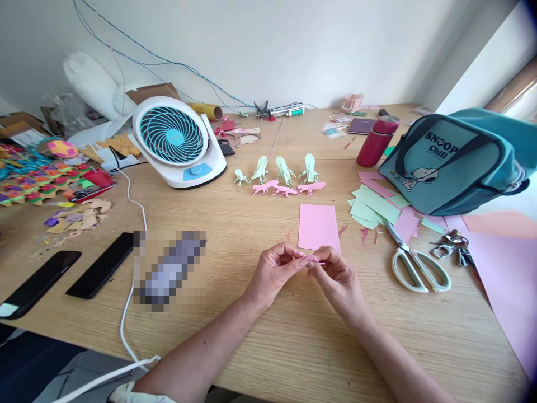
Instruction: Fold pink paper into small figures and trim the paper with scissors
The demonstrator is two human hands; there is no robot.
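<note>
Between my fingertips is a small folded piece of pink paper point(311, 258), mostly covered by the fingers. My left hand point(274, 272) pinches its left side, and my right hand point(337, 280) pinches its right side. Just beyond the hands, a flat pink paper sheet point(318, 225) lies on the wooden table. Farther back stand several pale green folded paper figures point(284, 170) in a row. In front of them sit three pink folded paper figures point(285, 191), long and low with thin legs.
White-handled scissors point(420, 270) and keys point(453, 244) lie right of my hands. Paper pieces point(375, 204) spread beside a teal bag point(453, 162) and a red flask point(378, 141). At left are a fan point(176, 143), phones point(103, 265) and a white cable point(126, 313).
</note>
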